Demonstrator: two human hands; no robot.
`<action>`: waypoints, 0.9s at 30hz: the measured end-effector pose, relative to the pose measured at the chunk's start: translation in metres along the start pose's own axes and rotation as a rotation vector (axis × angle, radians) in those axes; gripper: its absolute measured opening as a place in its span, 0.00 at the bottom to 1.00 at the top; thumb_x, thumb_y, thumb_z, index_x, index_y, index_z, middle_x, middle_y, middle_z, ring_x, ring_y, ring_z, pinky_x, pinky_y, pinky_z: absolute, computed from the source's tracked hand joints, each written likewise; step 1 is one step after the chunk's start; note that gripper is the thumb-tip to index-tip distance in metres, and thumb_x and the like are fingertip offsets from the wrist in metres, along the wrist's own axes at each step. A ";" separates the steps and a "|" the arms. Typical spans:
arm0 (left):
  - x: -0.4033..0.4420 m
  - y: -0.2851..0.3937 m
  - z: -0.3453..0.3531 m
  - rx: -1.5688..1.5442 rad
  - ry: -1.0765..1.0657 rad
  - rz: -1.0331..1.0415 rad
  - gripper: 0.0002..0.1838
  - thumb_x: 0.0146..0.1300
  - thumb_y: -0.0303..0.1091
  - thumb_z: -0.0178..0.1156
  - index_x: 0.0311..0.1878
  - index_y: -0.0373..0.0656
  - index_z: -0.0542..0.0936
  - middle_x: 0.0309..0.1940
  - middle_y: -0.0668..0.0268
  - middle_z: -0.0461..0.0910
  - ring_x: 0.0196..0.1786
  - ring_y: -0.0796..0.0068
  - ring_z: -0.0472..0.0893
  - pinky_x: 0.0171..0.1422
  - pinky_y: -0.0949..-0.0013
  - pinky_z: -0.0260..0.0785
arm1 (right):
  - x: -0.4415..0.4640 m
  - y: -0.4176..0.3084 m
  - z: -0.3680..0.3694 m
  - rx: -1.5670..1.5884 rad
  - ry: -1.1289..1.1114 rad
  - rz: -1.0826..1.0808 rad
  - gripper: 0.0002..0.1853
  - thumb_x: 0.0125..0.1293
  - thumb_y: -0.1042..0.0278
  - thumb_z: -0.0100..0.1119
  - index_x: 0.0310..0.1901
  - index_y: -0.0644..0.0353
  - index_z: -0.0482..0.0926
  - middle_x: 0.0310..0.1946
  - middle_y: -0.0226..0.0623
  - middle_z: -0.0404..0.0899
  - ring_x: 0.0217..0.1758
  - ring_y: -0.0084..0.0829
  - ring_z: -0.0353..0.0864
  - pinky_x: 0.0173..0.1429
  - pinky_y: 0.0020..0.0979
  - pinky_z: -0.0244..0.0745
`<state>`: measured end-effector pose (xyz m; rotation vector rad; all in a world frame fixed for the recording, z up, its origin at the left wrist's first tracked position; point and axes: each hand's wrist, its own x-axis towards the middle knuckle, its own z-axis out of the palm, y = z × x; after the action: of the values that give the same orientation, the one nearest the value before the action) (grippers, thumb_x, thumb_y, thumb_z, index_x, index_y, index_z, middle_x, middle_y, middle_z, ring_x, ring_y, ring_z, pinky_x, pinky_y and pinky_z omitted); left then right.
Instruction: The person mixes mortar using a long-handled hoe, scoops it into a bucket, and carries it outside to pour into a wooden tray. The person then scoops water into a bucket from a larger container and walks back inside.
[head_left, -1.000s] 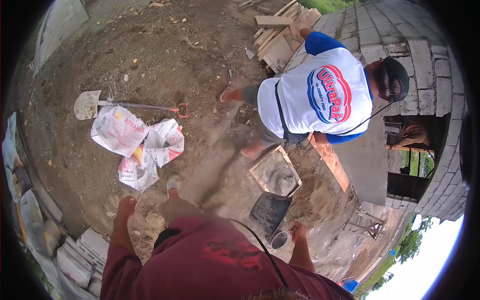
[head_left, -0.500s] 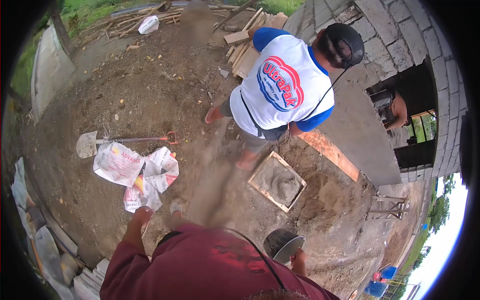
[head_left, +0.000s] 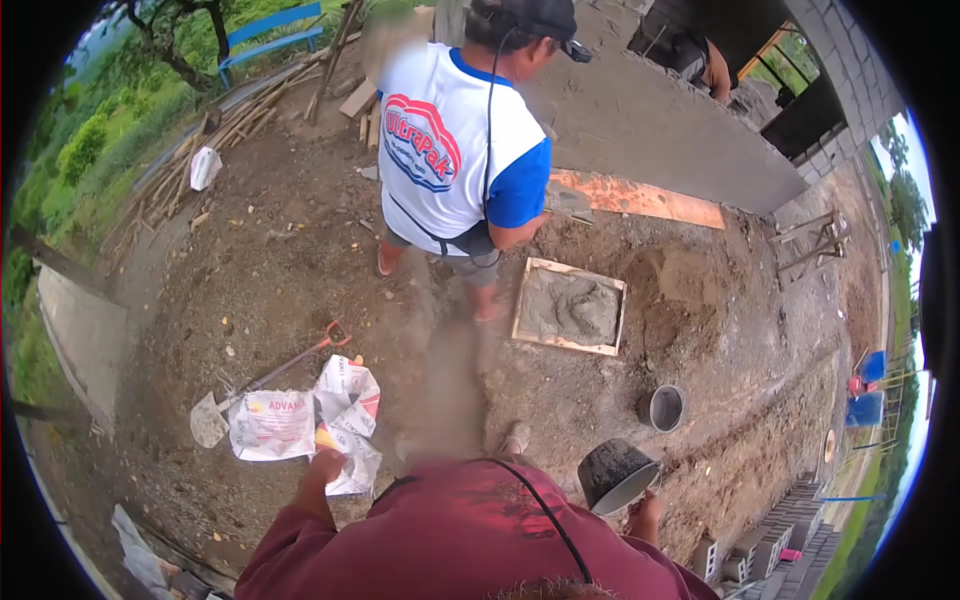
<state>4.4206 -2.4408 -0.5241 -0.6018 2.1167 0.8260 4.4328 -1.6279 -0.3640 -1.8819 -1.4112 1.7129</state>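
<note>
My right hand (head_left: 646, 512) grips the edge of a dark bucket (head_left: 606, 472), which hangs tilted at my right side with its mouth turned toward the hand. My left hand (head_left: 328, 464) hangs low on the left, overlapping the white printed sacks (head_left: 273, 425) in view. Its fingers are too small to read, and I cannot tell whether it touches them. Beside the sacks lies a shovel (head_left: 297, 371) with an orange handle. Ahead on the right, a second bucket (head_left: 662, 408) stands on the ground.
A wooden-framed box of wet mortar (head_left: 572, 308) lies ahead, beside a sand heap (head_left: 690, 275). A co-worker in a white and blue shirt (head_left: 450, 150) stands behind it, near a trowel (head_left: 568, 203) and a long board (head_left: 650, 200). Hollow blocks (head_left: 765, 550) are stacked at lower right.
The view has turned, bringing the second bucket and hollow blocks into sight. My right hand still carries its bucket. The co-worker's body has turned, and a trowel now shows near the board.
</note>
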 end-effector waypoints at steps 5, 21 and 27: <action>0.035 0.050 -0.037 0.312 -0.078 0.118 0.28 0.68 0.58 0.51 0.46 0.42 0.85 0.48 0.50 0.83 0.53 0.51 0.81 0.58 0.53 0.71 | -0.016 0.058 -0.068 0.133 0.119 0.086 0.11 0.67 0.62 0.59 0.30 0.53 0.71 0.14 0.27 0.60 0.13 0.27 0.61 0.18 0.32 0.59; 0.017 0.400 0.047 0.486 -0.107 0.291 0.23 0.66 0.53 0.56 0.48 0.42 0.84 0.46 0.50 0.83 0.53 0.51 0.81 0.58 0.56 0.71 | 0.152 0.070 -0.170 0.352 0.334 0.491 0.17 0.67 0.56 0.57 0.22 0.45 0.65 0.13 0.22 0.58 0.11 0.26 0.55 0.22 0.30 0.60; -0.011 0.562 0.112 0.417 -0.134 0.531 0.23 0.67 0.52 0.56 0.50 0.41 0.83 0.46 0.49 0.83 0.53 0.49 0.80 0.57 0.55 0.70 | 0.220 -0.012 -0.203 0.550 0.264 0.342 0.10 0.67 0.58 0.60 0.32 0.51 0.72 0.18 0.23 0.62 0.16 0.23 0.58 0.26 0.29 0.62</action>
<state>4.1201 -1.9774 -0.3700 0.2393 2.2580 0.6410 4.5694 -1.3713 -0.4377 -1.9877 -0.4709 1.6792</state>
